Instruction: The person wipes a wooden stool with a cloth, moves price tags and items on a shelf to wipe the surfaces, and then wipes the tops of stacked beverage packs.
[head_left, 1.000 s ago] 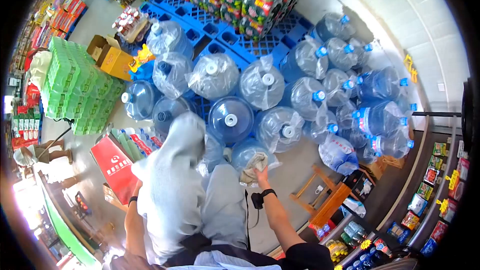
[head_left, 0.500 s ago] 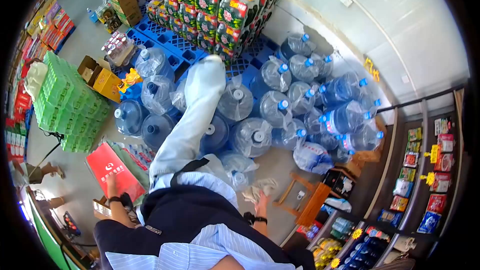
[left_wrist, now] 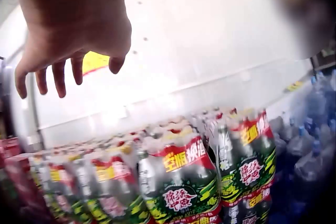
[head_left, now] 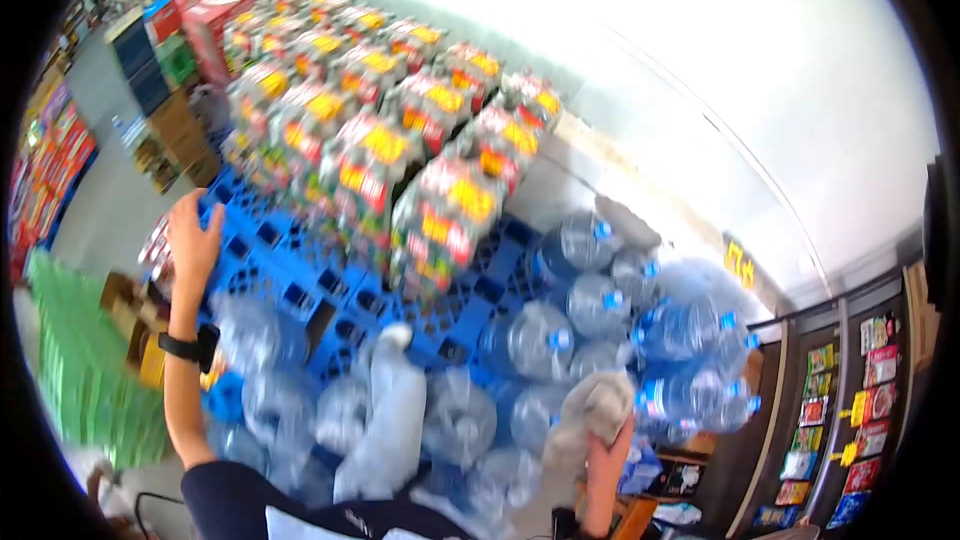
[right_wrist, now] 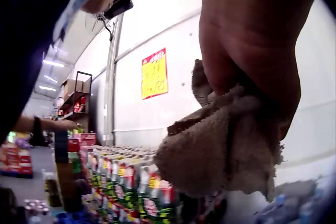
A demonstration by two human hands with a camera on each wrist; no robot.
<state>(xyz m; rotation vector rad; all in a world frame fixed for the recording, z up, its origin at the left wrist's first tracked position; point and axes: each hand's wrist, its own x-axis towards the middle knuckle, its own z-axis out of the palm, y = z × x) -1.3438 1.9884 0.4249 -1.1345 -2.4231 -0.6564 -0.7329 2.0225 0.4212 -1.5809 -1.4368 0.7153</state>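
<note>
My right hand (head_left: 608, 460) grips a beige cloth (head_left: 592, 412), bunched and hanging from the fingers; the right wrist view shows the rag (right_wrist: 210, 145) close up. Out to the left, my left hand (head_left: 192, 240) is raised with spread fingers and holds nothing. The left wrist view has that hand (left_wrist: 79, 45) high above shrink-wrapped bottle packs (left_wrist: 178, 176). One leg (head_left: 385, 420) in pale trousers reaches forward among big clear water jugs (head_left: 460, 420), its shoe (head_left: 396, 334) near a blue pallet (head_left: 300, 270).
Stacked bottle packs (head_left: 380, 150) stand on the pallet against a white wall (head_left: 640, 70). Blue-capped water jugs (head_left: 580, 305) crowd the right, beside a snack shelf (head_left: 800, 420). Green wrapped packs (head_left: 80, 360) and cardboard boxes (head_left: 175, 130) line the left.
The left hand has left the red box and swung up and forward. The right hand has lifted the cloth higher and to the right. The view has tilted up toward the wall.
</note>
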